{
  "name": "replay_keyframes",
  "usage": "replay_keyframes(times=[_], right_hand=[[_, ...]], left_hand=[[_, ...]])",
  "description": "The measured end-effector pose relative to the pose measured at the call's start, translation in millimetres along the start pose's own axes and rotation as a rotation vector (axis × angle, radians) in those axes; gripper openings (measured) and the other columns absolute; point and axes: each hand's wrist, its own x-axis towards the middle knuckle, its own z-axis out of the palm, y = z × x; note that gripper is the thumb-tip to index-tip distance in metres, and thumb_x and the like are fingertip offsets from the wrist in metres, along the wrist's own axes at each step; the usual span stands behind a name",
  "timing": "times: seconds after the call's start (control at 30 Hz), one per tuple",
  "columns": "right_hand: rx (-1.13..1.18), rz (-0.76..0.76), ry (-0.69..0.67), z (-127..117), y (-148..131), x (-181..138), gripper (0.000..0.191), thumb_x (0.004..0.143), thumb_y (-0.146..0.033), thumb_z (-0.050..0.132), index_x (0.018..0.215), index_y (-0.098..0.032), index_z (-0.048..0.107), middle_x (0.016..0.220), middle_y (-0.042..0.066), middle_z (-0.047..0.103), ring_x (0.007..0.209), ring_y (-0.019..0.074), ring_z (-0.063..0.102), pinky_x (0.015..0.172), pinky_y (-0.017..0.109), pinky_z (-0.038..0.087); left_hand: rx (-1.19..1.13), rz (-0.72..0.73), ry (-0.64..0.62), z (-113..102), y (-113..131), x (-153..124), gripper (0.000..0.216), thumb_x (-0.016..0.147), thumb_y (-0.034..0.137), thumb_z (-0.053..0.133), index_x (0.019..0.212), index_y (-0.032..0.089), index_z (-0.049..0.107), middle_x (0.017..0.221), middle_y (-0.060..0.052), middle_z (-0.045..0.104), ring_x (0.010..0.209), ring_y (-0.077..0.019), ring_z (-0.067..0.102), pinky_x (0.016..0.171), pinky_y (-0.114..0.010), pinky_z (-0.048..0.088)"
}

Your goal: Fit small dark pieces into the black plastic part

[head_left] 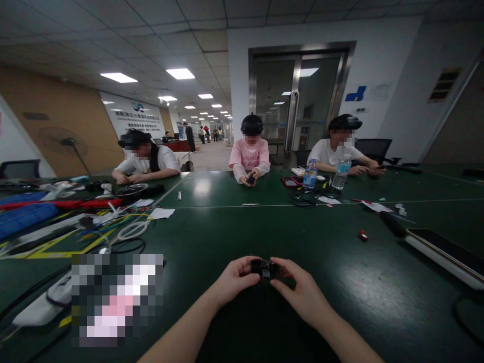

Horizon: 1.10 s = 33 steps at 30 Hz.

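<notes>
A small black device (265,268) with a shiny grey patch on its near side is held just above the dark green table (212,237). Its exact kind is too small to tell. My left hand (240,280) pinches its left end between thumb and fingers. At the right end, my right hand (297,285) grips it with the thumb below and the index finger along the top. Both hands are closed on it, close together near the table's front middle.
Cables, a white power strip (45,302) and blue trays (26,219) crowd the left. A small red object (362,235) and a dark-topped white device (446,252) lie right. Water bottles (310,175) stand farther back. Three people sit across the table, wearing black headgear.
</notes>
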Motion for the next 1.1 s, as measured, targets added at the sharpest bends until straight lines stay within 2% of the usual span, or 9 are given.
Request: replay_keyframes(times=[0.2,0.43,0.6,0.87,1.1], right_hand=[[-0.001,-0.019,0.004,0.4,0.4,-0.9,0.041,0.078,-0.024,0.060,0.118,-0.028,0.054,0.109,0.002,0.062,0.096,0.0204,0.059,0.089,0.039,0.047],[-0.015,-0.021,0.011,0.6,-2.4,-1.2,0.041,0.078,-0.022,0.059,0.118,-0.027,0.053,0.111,0.003,0.061,0.098,0.0204,0.058,0.090,0.039,0.046],[-0.021,-0.020,0.008,1.4,-2.1,-1.3,0.041,0.078,-0.023,0.060,0.118,-0.027,0.053,0.110,0.002,0.062,0.097,0.0202,0.058,0.088,0.038,0.047],[-0.030,-0.013,-0.005,0.3,-0.7,-0.8,0.041,0.079,-0.025,0.059,0.119,-0.028,0.052,0.111,0.002,0.061,0.097,0.0202,0.058,0.088,0.038,0.046],[-0.025,0.001,-0.017,2.3,0.3,-0.8,0.041,0.079,-0.025,0.058,0.120,-0.028,0.051,0.110,0.002,0.061,0.096,0.0197,0.058,0.089,0.038,0.046]], left_hand=[[-0.043,0.049,-0.036,-2.3,-3.2,-0.4,0.045,0.074,0.027,0.073,0.113,0.018,0.052,0.105,-0.008,0.064,0.097,-0.0224,0.060,0.088,-0.036,0.041],[-0.047,0.039,-0.024,0.0,-1.8,-0.3,0.054,0.072,0.030,0.074,0.116,0.020,0.044,0.096,-0.006,0.064,0.088,-0.0204,0.061,0.077,-0.031,0.041],[-0.081,0.033,-0.033,0.9,0.8,-2.2,0.055,0.074,0.027,0.073,0.117,0.023,0.039,0.096,-0.005,0.063,0.091,-0.0205,0.060,0.081,-0.033,0.040],[-0.078,0.030,-0.029,0.7,0.3,-2.2,0.053,0.073,0.028,0.073,0.113,0.023,0.040,0.092,-0.004,0.063,0.085,-0.0189,0.061,0.076,-0.031,0.040],[-0.054,0.014,-0.037,-1.1,0.4,-2.9,0.071,0.072,0.024,0.074,0.129,0.026,0.032,0.103,-0.006,0.061,0.097,-0.0227,0.058,0.085,-0.037,0.040]])
